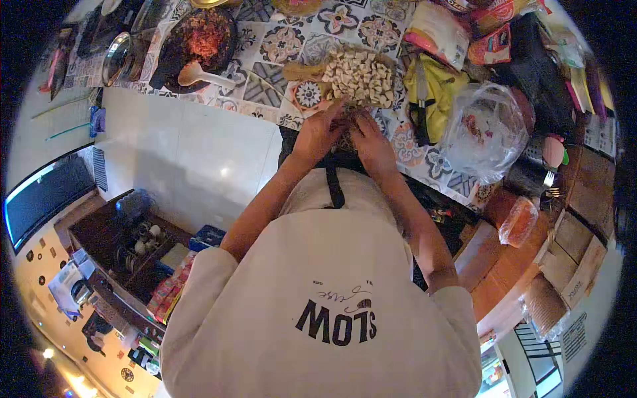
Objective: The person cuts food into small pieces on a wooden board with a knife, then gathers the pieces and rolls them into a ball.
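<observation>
My left hand and my right hand are close together at the table's front edge, just below the wooden board. The fingers of both are bent inward and closed around something small and brownish between them, which I cannot make out. A heap of pale diced cubes covers most of the board, right beyond my fingertips. The board's handle points left.
A dark pan holds a red chopped mixture, with a pale spatula across its rim. To the right are a yellow cloth item, a clear plastic bag and food packets. Patterned cloth covers the table.
</observation>
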